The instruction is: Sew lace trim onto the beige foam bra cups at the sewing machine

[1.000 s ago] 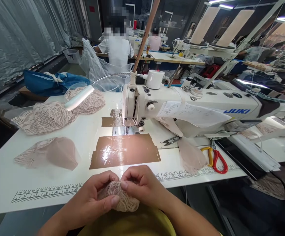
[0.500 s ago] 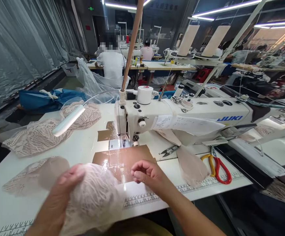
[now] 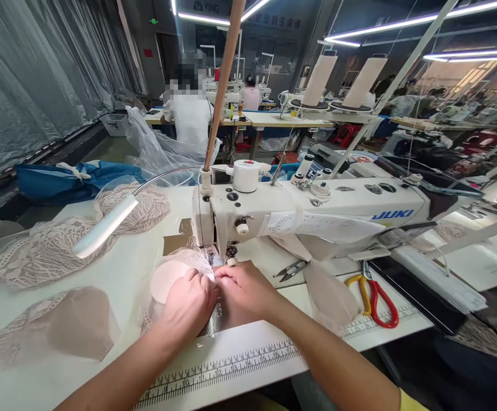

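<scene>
A beige lace bra cup (image 3: 165, 282) lies at the presser foot (image 3: 210, 258) of the white sewing machine (image 3: 269, 200), its smooth inner side facing up. My left hand (image 3: 192, 301) is closed on the cup's right part, fingers curled close to the needle. Just right of the needle, my right hand (image 3: 248, 291) pinches the edge of the same cup. The fingertips of both hands nearly meet, and the pinched edge is mostly hidden. Under my hands is a shiny brown sheet (image 3: 235, 319), largely covered.
Lace pieces (image 3: 51, 251) and a loose cup piece (image 3: 77, 325) lie on the left. Thread snips (image 3: 291, 270), a beige fabric scrap (image 3: 329, 294) and red-and-yellow-handled scissors (image 3: 380, 302) are on the right. A lamp (image 3: 106, 225) overhangs the left side. A printed ruler (image 3: 231, 371) runs along the front edge.
My left hand has carried the lace cup forward and right to the presser foot, turning its inner side up. My right hand, empty before, has moved forward and now pinches the cup's edge.
</scene>
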`<state>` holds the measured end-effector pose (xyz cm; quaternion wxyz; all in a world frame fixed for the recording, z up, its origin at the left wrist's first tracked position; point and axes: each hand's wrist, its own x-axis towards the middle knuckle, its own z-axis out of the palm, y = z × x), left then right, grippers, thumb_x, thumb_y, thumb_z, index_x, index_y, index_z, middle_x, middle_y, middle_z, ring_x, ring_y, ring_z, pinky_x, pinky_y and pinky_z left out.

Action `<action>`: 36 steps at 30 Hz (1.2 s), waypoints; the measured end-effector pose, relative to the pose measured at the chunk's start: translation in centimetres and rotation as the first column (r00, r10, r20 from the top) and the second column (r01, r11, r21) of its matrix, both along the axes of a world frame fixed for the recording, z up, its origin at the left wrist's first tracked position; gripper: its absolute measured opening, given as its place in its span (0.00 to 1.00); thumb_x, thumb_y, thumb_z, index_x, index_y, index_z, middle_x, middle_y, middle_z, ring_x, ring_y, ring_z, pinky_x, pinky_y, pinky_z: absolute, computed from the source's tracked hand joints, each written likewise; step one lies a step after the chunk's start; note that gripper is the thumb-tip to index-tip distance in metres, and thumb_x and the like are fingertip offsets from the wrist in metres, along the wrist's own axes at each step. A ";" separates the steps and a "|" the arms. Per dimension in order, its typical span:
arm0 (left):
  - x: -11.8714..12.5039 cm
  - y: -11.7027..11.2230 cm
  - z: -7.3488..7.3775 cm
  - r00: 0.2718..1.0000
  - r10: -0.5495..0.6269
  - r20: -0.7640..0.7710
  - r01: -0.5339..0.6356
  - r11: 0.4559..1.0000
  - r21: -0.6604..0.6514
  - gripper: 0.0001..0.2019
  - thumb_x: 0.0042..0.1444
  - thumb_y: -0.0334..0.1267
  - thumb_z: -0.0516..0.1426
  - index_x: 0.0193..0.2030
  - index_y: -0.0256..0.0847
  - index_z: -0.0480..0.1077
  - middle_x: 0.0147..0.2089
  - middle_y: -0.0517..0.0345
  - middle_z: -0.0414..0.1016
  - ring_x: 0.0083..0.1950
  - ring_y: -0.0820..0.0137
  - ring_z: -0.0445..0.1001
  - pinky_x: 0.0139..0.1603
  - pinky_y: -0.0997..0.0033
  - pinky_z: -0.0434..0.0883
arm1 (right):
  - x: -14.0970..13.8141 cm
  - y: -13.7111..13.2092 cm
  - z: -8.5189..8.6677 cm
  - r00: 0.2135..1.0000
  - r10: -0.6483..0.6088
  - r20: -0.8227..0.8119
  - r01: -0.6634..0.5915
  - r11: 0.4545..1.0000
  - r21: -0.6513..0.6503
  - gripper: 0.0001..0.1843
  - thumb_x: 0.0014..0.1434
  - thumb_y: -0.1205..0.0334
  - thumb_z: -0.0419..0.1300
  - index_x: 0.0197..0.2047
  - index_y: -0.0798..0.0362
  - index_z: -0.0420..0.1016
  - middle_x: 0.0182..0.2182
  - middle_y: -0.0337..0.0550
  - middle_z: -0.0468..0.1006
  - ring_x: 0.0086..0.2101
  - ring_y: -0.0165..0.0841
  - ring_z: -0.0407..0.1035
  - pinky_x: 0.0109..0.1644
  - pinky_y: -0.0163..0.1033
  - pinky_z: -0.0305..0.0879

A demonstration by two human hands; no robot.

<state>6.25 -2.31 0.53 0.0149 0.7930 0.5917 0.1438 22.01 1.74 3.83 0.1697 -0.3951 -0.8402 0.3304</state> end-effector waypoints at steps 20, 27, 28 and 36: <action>-4.9 1.9 -1.4 0.948 -0.318 -0.004 0.317 0.944 0.085 0.18 0.67 0.34 0.45 0.52 0.33 0.74 0.55 0.42 0.75 0.41 0.60 0.73 0.40 0.58 0.76 | -2.0 -0.4 -2.8 0.900 -0.060 0.431 -0.098 0.937 0.335 0.19 0.58 0.75 0.51 0.48 0.52 0.74 0.38 0.46 0.75 0.36 0.36 0.66 0.36 0.39 0.59; -5.9 3.6 -1.7 0.928 -0.368 0.058 0.365 0.930 0.052 0.16 0.65 0.32 0.48 0.53 0.36 0.73 0.54 0.44 0.76 0.46 0.59 0.73 0.45 0.56 0.74 | -2.3 -0.1 -3.0 0.900 -0.121 0.419 -0.050 0.926 0.374 0.20 0.55 0.75 0.51 0.48 0.53 0.74 0.39 0.48 0.75 0.36 0.38 0.67 0.33 0.39 0.57; -6.0 3.6 -1.6 0.928 -0.367 0.070 0.365 0.930 0.038 0.16 0.65 0.32 0.48 0.53 0.36 0.73 0.54 0.45 0.76 0.47 0.58 0.72 0.46 0.55 0.73 | -2.3 -0.1 -3.1 0.903 -0.123 0.411 -0.048 0.923 0.382 0.21 0.54 0.76 0.51 0.48 0.53 0.74 0.38 0.48 0.75 0.36 0.38 0.67 0.33 0.38 0.57; -6.7 -1.7 2.7 0.902 -0.279 0.329 0.385 0.865 -0.322 0.13 0.64 0.34 0.47 0.39 0.42 0.73 0.50 0.50 0.74 0.52 0.62 0.71 0.50 0.63 0.72 | -0.9 0.6 -3.3 0.977 -0.076 0.198 0.023 0.965 0.261 0.18 0.61 0.73 0.49 0.46 0.51 0.78 0.36 0.43 0.78 0.35 0.34 0.70 0.40 0.35 0.63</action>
